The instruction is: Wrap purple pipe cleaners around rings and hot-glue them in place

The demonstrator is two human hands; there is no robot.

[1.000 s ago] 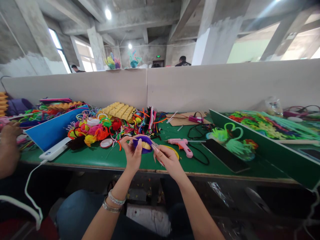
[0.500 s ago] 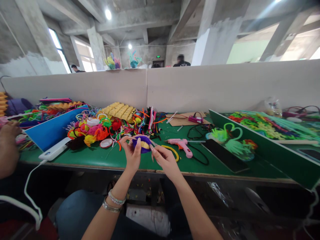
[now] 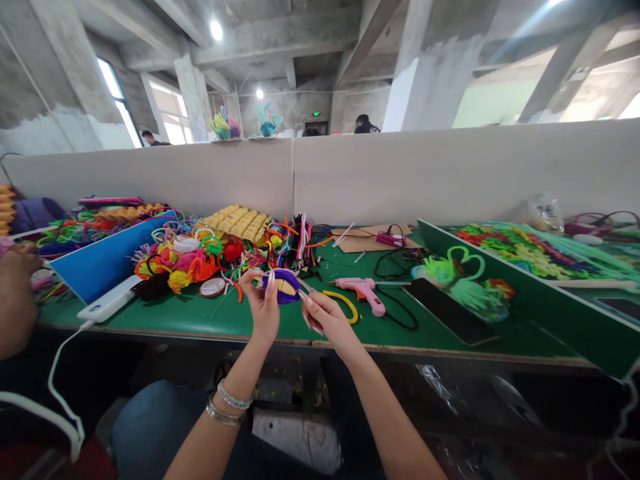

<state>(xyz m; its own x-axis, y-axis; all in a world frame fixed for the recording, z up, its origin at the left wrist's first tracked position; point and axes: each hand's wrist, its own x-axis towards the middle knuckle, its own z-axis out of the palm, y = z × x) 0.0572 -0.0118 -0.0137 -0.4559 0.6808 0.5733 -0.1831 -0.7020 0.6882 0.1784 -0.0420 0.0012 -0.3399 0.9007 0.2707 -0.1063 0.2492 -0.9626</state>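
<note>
My left hand (image 3: 265,310) is closed around a small rounded piece wound with purple pipe cleaner (image 3: 289,275), its thumb across the front. A yellow core (image 3: 285,287) shows in the middle of the winding. At the piece's right end, the fingertips of my right hand (image 3: 327,320) are pinched together on the purple strand; the exact grip is too small to make out. Just behind my right hand lies a curved yellow thing (image 3: 354,308), partly covered by the fingers. A pink hot glue gun (image 3: 367,291) with a glue stick in it rests to the right.
Left of my hands are a heap of colourful pipe-cleaner pieces (image 3: 193,267), a yellow egg tray (image 3: 237,221) and a white power strip (image 3: 107,300). On the right lie a black phone (image 3: 447,310) and a green divider (image 3: 530,307). A co-worker's arm (image 3: 17,300) is at far left.
The purple-wound piece has tilted and shifted slightly left in my left hand, showing its yellow core at another angle. My right fingertips have moved a little along its right end.
</note>
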